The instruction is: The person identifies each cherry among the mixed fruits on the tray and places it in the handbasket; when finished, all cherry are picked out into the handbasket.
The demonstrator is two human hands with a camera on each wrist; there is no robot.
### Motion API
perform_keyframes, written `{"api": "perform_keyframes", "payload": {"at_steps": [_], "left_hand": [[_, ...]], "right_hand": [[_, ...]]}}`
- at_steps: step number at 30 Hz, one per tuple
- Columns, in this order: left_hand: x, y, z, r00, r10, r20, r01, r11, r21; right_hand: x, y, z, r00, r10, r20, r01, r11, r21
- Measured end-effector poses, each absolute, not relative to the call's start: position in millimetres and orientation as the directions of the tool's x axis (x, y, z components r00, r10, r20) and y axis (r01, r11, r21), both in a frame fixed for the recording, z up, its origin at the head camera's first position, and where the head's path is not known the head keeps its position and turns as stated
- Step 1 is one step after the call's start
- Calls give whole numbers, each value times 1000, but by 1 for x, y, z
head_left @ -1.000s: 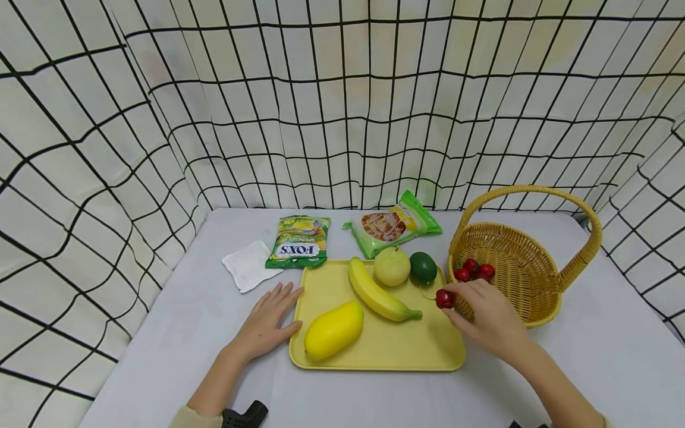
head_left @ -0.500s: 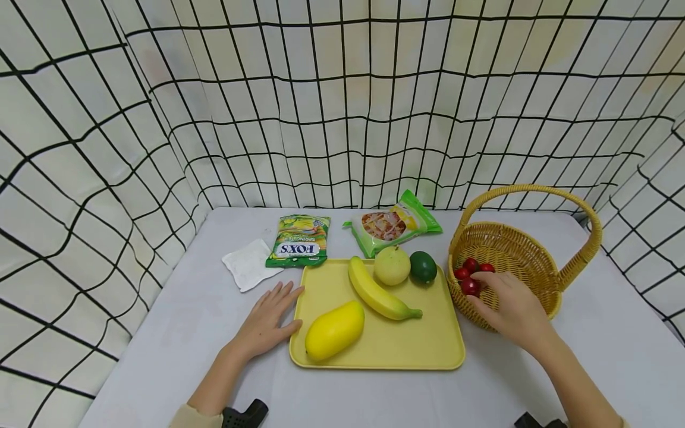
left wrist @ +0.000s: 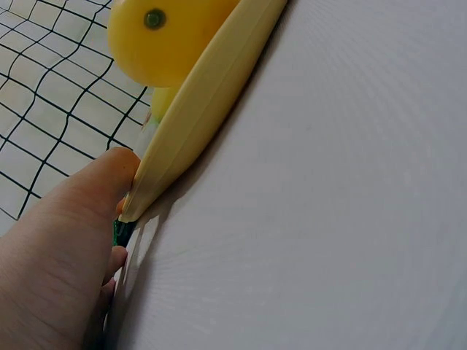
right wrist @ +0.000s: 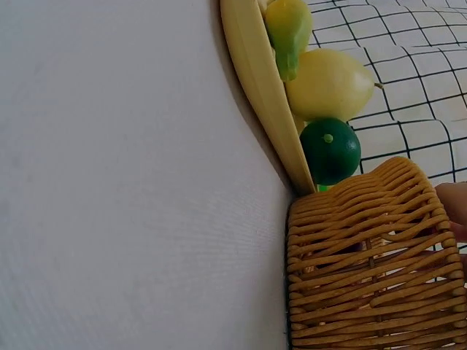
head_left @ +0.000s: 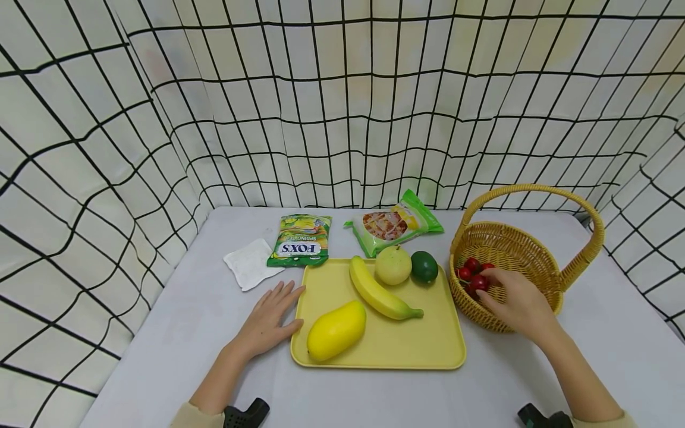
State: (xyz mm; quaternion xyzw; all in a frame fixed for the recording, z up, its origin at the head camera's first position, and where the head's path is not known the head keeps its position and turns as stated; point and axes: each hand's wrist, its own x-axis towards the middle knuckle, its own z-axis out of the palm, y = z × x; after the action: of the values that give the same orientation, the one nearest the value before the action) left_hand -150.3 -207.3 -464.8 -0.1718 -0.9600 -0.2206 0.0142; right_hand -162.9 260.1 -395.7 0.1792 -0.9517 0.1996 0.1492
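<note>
My right hand [head_left: 516, 303] reaches over the near rim of the wicker basket [head_left: 535, 249]. Its thumb and forefinger pinch a dark red cherry [head_left: 478, 282] low inside, beside several other cherries [head_left: 464, 274]. In the right wrist view the woven basket wall [right wrist: 372, 277] hides most of that hand. My left hand [head_left: 270, 324] lies with fingers spread on the white cloth, its fingertips and thumb at the left edge of the yellow tray [head_left: 412, 351]. The left wrist view shows the thumb [left wrist: 109, 175] against the tray's rim.
On the tray are a mango [head_left: 336, 330], a banana [head_left: 382, 294], a round pale-green fruit [head_left: 393, 266] and a dark green fruit [head_left: 424, 267]. Behind it lie a Foxs candy bag [head_left: 299, 241], a green snack bag [head_left: 393, 226] and a white packet [head_left: 248, 264]. The basket handle [head_left: 535, 189] arches high.
My right hand has carried the cherry from above the tray's right edge rightward and down into the basket, among the other cherries. The left hand has stayed in place.
</note>
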Motion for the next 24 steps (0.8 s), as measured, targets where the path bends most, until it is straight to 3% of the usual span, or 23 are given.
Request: {"api": "perform_keyframes", "payload": {"at_steps": [24], "left_hand": [[-151, -208, -465, -941, 322, 107, 337, 847, 411]], "right_hand": [[-180, 267, -408, -955, -207, 212, -277, 877, -393]]}}
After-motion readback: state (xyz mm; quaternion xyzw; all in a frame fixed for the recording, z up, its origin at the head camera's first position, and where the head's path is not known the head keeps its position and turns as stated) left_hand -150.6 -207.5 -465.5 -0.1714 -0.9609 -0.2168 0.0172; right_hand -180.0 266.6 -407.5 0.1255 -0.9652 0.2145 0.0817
